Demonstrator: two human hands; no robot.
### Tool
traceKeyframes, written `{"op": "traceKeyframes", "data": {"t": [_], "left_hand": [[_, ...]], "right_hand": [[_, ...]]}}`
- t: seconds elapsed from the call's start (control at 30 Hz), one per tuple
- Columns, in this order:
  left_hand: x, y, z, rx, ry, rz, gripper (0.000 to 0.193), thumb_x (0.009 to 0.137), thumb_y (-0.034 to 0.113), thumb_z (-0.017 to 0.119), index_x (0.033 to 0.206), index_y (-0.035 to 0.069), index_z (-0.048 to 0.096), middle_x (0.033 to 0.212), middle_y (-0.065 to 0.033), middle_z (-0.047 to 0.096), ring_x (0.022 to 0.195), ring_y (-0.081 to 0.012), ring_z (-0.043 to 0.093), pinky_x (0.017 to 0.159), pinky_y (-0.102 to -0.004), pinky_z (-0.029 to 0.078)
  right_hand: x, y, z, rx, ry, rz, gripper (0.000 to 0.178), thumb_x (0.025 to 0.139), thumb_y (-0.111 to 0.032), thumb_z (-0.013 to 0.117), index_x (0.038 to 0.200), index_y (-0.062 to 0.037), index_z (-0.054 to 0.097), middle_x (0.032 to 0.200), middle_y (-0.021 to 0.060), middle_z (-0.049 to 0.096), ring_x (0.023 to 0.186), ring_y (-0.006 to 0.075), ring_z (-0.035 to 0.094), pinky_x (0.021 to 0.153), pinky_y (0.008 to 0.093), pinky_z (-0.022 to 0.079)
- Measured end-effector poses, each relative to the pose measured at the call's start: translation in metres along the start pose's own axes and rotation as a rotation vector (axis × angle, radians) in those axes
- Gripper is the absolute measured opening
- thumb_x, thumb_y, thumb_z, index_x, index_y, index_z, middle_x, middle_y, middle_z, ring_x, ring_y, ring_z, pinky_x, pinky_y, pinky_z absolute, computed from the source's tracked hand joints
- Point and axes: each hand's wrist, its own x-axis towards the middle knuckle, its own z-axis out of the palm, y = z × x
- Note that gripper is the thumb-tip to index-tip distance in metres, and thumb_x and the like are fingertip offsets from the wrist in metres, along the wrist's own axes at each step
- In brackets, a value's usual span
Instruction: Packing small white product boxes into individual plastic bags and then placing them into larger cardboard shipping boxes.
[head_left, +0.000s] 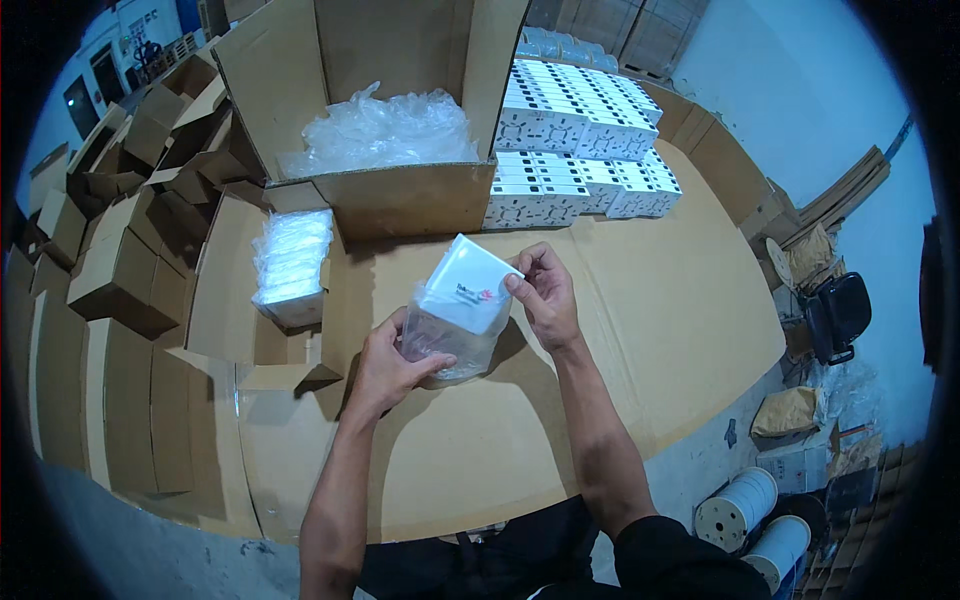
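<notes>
A flat white square case [468, 278] with small printing is partly inside a clear plastic bag [440, 335], above the cardboard-covered table. My left hand [390, 362] is closed on the bag, thumb across its lower front. With thumb and fingers, my right hand [544, 300] pinches the case's upper right corner, which sticks out of the bag. To the left, an open carton [225, 290] holds a row of bagged white cases [293, 260]. Behind my hands stands a large open cardboard box [410, 200] with a heap of clear plastic bags [385, 130] in it.
Stacks of white printed boxes [580, 130] stand at the back right of the table [660, 340]. Many open empty cartons [130, 250] crowd the left side. On the floor at lower right are cable spools [738, 505], and a black chair [838, 315] is beyond the table's right edge.
</notes>
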Motion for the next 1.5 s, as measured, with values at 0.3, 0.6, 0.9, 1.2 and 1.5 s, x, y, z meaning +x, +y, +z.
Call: {"op": "traceKeyframes", "data": {"t": [0.3, 0.6, 0.9, 1.2, 1.5], "left_hand": [[0.001, -0.007, 0.002, -0.093, 0.000, -0.011, 0.047, 0.085, 0.021, 0.085, 0.121, -0.003, 0.066, 0.106, -0.0088, 0.072, 0.095, -0.0145, 0.068, 0.085, -0.0311, 0.055], [0.009, -0.016, 0.007, -0.194, 0.295, -0.072, 0.032, 0.097, 0.022, 0.073, 0.118, -0.001, 0.068, 0.104, -0.0067, 0.073, 0.091, -0.0110, 0.066, 0.083, -0.0298, 0.054], [0.015, -0.024, 0.009, -0.188, 0.298, 0.013, 0.031, 0.101, 0.023, 0.067, 0.120, -0.001, 0.066, 0.106, -0.0068, 0.071, 0.094, -0.0120, 0.065, 0.086, -0.0303, 0.052], [0.014, -0.025, 0.004, -0.150, 0.369, 0.092, 0.034, 0.108, 0.028, 0.054, 0.120, 0.000, 0.069, 0.102, -0.0039, 0.070, 0.093, -0.0109, 0.061, 0.086, -0.0303, 0.050], [0.005, -0.012, 0.000, 0.177, 0.440, 0.203, 0.038, 0.109, 0.029, 0.053, 0.118, -0.003, 0.070, 0.107, -0.0038, 0.067, 0.094, -0.0119, 0.058, 0.083, -0.0272, 0.048]], "right_hand": [[-0.002, -0.002, 0.005, -0.156, -0.064, 0.146, 0.019, 0.099, -0.013, 0.068, 0.097, -0.0070, 0.050, 0.092, -0.0005, 0.058, 0.088, 0.0083, 0.054, 0.083, 0.0260, 0.046], [-0.005, 0.001, 0.017, -0.133, -0.067, 0.478, 0.028, 0.103, -0.025, 0.064, 0.117, -0.0007, 0.062, 0.099, 0.0048, 0.068, 0.087, 0.0086, 0.060, 0.076, 0.0259, 0.049], [-0.007, 0.030, 0.030, 0.050, 0.024, 0.537, 0.032, 0.105, -0.023, 0.061, 0.123, 0.0020, 0.065, 0.103, 0.0050, 0.071, 0.093, 0.0086, 0.063, 0.081, 0.0267, 0.052], [-0.010, 0.021, 0.041, -0.002, 0.109, 0.462, 0.030, 0.105, -0.022, 0.060, 0.117, 0.0033, 0.073, 0.102, 0.0040, 0.072, 0.087, 0.0071, 0.062, 0.077, 0.0246, 0.052], [-0.005, 0.006, 0.041, -0.005, -0.047, 0.235, 0.033, 0.102, -0.018, 0.064, 0.129, 0.0008, 0.068, 0.109, 0.0071, 0.072, 0.102, 0.0120, 0.064, 0.085, 0.0272, 0.054]]}}
